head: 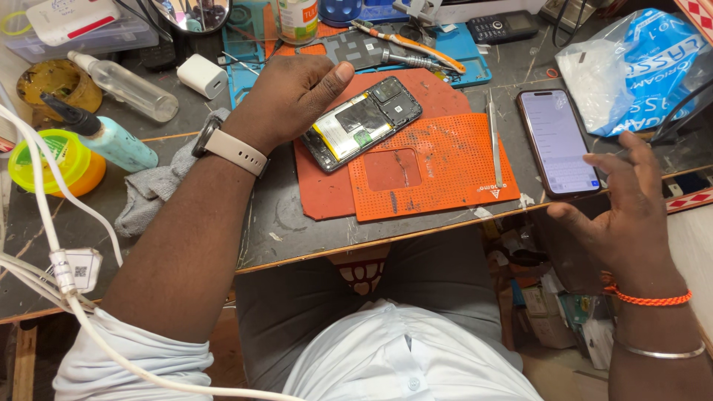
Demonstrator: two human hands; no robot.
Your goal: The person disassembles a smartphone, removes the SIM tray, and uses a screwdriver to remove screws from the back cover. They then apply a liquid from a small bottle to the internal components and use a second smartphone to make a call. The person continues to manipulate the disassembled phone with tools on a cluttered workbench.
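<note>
left hand (293, 96) on opened phone (362, 122), right hand (624, 204) splayed

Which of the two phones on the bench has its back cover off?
The phone under the left hand, lying on the orange mat: the opened phone shows its battery and circuit board. The intact phone by the right hand has a lit screen.

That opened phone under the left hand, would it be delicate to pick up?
Probably yes. The opened phone has its back off, battery and boards bare, so squeezing could harm them. It looks thin, flat and stiff, unlikely to roll. The left hand rests on its edge, on the orange mat.
</note>
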